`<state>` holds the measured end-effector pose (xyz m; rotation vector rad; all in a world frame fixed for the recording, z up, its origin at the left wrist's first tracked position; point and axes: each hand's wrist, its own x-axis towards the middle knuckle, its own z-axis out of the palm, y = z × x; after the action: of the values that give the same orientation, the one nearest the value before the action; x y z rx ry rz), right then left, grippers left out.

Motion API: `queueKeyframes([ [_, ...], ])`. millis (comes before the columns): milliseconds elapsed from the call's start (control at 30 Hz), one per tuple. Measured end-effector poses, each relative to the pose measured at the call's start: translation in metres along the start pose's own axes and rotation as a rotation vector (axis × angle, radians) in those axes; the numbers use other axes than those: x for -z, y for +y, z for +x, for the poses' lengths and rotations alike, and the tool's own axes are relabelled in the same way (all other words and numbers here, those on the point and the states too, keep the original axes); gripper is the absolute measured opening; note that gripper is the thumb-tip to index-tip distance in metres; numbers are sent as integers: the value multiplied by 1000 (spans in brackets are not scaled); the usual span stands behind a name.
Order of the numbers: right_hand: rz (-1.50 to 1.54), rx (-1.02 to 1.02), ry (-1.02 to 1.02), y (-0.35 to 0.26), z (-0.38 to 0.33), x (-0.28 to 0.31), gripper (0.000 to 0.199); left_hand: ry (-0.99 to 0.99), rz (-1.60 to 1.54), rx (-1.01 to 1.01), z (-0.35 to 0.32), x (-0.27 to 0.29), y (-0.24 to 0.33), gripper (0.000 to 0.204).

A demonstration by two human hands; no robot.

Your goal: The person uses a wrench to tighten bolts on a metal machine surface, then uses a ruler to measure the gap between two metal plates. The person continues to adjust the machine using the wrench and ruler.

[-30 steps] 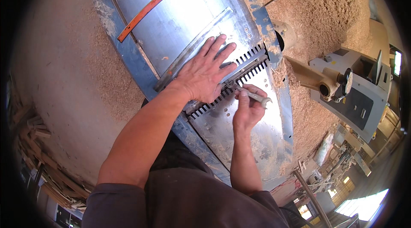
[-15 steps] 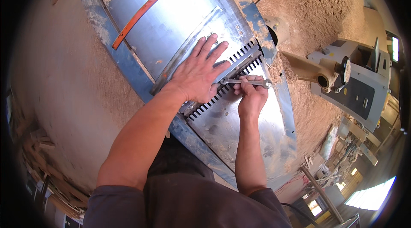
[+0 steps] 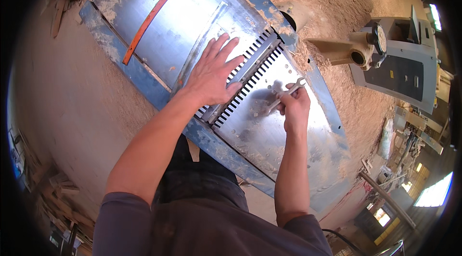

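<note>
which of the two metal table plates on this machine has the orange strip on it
The far plate, beyond the slotted gap, under the flat left hand. The orange strip runs along it. The near plate, below the right hand holding a wrench, has none.

The right hand has drawn the wrench back from the slotted gap onto the metal table.

Around us we see sawdust heaped thick on the floor beyond the blue-framed machine. To our right stands a grey woodworking machine with a beige dust duct jutting from it. An orange strip lies slantwise on the far metal table. Scrap wood offcuts pile up at lower left.
</note>
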<state>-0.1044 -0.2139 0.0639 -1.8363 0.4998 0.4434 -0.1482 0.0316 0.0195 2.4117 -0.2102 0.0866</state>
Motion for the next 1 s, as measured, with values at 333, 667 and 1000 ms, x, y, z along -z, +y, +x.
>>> queueKeyframes([
  [333,-259,376,188,19,-15,44,37,267,-343,206,-151,14,91,31],
  [667,-492,770,-38,-22,105,-29,51,329,-680,714,-173,-19,104,48],
  [1000,-463,765,-86,-18,123,-41,53,530,-1364,1103,-155,-4,115,63],
])
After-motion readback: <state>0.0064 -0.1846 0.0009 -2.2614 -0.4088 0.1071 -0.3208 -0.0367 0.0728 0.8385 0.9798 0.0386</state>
